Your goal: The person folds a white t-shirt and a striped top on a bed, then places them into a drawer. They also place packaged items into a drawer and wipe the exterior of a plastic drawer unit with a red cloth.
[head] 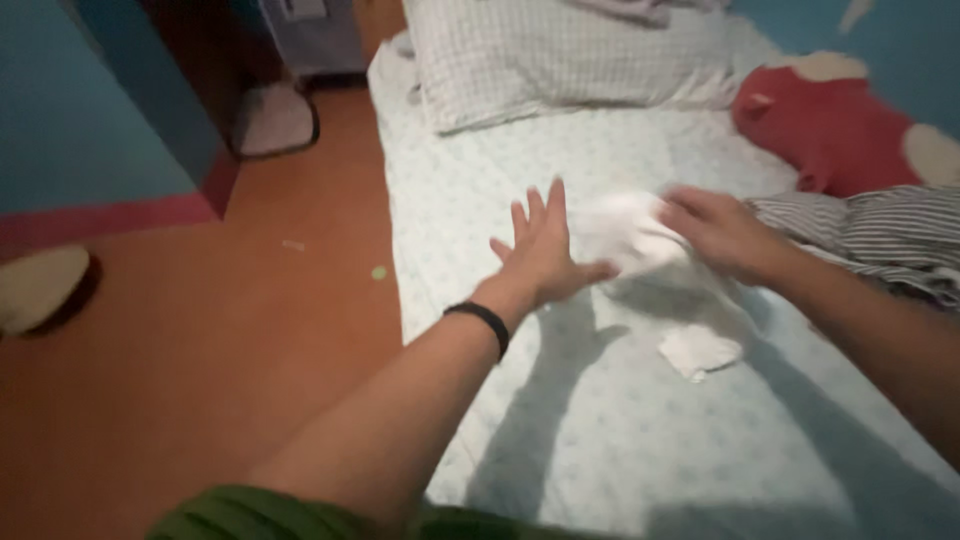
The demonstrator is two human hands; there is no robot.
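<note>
Orange floor (200,330) at left; bed (600,440) with pale patterned sheet at centre. Left hand (545,255), wristband (480,322) on the forearm, is spread flat with fingers splayed, holding nothing, its thumb touching the white cloth (640,250). The cloth lies bunched mid-bed. Right hand (720,235) rests curled on the cloth's top, its grip apparently closed on a fold. Smoothing likely works best pressing flat, drawing outward. Checked pillow (560,60) above; striped fabric (870,235) and red plush toy (830,125) at right.
</note>
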